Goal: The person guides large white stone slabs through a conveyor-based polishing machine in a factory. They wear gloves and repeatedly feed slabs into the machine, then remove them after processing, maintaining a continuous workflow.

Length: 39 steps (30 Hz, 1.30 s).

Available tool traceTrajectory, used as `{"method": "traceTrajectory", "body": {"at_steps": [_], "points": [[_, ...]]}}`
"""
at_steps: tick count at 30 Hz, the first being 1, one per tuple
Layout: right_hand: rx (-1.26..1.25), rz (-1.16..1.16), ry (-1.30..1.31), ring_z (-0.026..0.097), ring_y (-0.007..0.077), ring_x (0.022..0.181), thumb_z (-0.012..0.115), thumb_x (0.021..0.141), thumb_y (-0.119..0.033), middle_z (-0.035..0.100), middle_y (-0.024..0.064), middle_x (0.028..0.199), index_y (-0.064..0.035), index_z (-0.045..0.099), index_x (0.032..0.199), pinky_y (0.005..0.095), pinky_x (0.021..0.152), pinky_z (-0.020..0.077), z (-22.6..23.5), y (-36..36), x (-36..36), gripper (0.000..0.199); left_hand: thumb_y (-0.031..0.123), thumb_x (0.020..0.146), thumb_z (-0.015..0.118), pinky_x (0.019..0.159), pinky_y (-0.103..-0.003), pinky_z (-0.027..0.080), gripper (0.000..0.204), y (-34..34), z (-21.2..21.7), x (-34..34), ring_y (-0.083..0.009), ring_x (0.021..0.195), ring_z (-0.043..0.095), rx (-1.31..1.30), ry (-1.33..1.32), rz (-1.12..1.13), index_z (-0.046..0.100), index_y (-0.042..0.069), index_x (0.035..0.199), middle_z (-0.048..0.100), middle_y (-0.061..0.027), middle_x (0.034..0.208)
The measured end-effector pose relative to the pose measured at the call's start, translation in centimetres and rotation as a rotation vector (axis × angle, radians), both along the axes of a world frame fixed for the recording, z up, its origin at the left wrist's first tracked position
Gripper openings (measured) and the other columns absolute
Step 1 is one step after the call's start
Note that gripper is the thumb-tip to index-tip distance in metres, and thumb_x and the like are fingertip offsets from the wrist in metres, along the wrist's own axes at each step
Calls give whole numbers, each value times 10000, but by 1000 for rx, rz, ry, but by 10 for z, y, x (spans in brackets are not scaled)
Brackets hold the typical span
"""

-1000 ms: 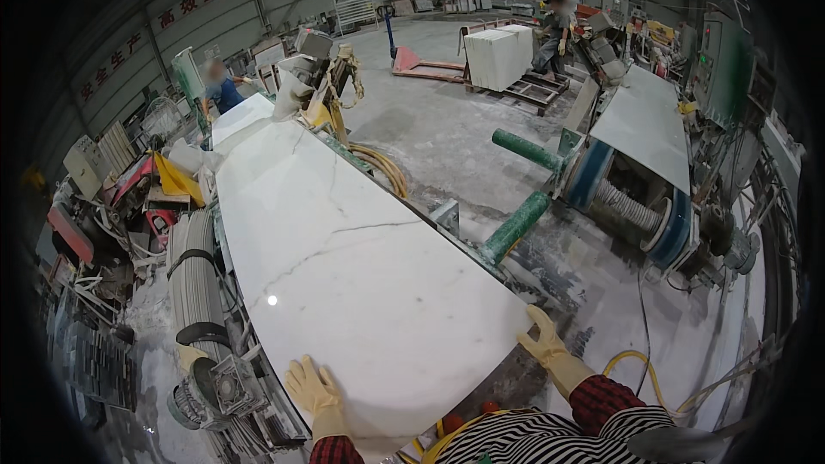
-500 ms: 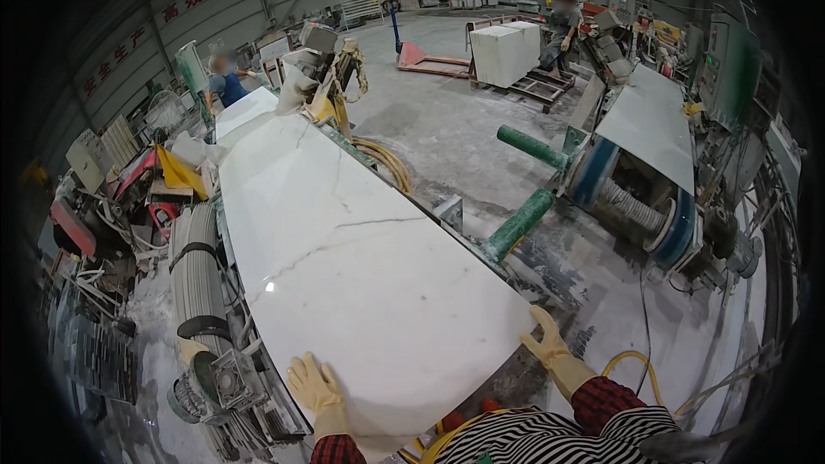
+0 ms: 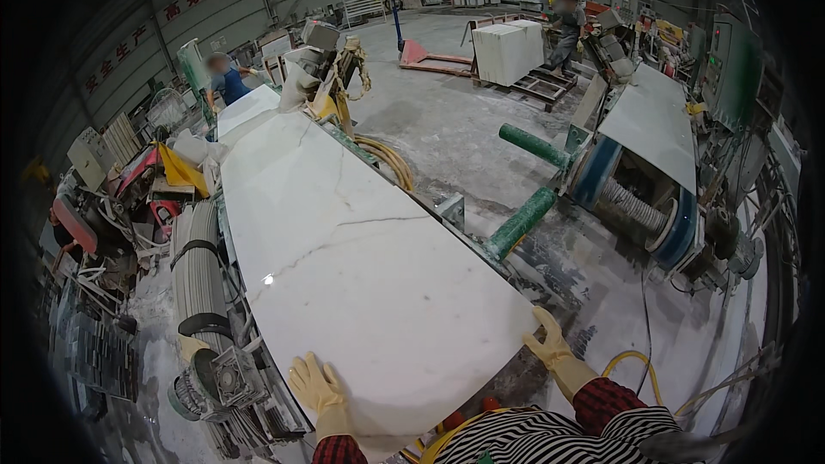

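White stone slab (image 3: 378,249): broad, smooth, glossy. Pose: flat, polished face up. Lies to the left of the green cylinder (image 3: 521,223), its right long edge passing just beside it; slab extends both nearer than the green cylinder and well beyond it. Thin grey vein runs crosswise, roughly level with the green cylinder; small grey specks on the nearer part.

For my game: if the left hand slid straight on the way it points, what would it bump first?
Just more white slab, probably: the left hand rests on it, and the way across its top looks free, though the wide lens makes the line hard to judge.
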State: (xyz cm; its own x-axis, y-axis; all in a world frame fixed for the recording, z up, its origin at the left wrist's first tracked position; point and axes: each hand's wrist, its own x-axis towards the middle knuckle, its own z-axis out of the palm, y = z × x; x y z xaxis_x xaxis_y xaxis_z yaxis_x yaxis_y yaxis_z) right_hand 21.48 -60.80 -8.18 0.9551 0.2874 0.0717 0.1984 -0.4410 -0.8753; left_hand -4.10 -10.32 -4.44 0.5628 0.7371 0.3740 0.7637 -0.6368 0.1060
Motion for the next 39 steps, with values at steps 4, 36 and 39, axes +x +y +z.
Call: {"method": "traceTrajectory", "body": {"at_steps": [4, 36, 39], "points": [[-20, 0, -32, 501, 399, 1572, 881, 931, -344, 519, 221, 1708, -53, 550, 1650, 476, 1303, 414, -1, -1, -2, 843, 380, 1062, 689, 1318, -599, 317, 550, -1, 0, -2, -512, 1517, 489, 10, 4, 4, 632, 131, 1549, 562, -265, 1646], [-90, 2, 12, 527, 349, 1546, 891, 935, -285, 489, 194, 1732, -54, 492, 1682, 486, 1206, 502, -14, -12, -9, 877, 405, 1088, 641, 1358, -582, 275, 596, -16, 0, -10, -503, 1578, 446, -32, 65, 22, 576, 157, 1626, 513, -259, 1714], [-10, 7, 64, 553, 354, 1519, 889, 934, -286, 491, 206, 1727, -40, 491, 1679, 476, 1195, 512, -18, -12, -10, 880, 392, 1083, 655, 1335, -619, 287, 577, -18, -4, -12, -534, 1535, 466, 23, 3, -10, 607, 105, 1581, 539, -301, 1658]]}}
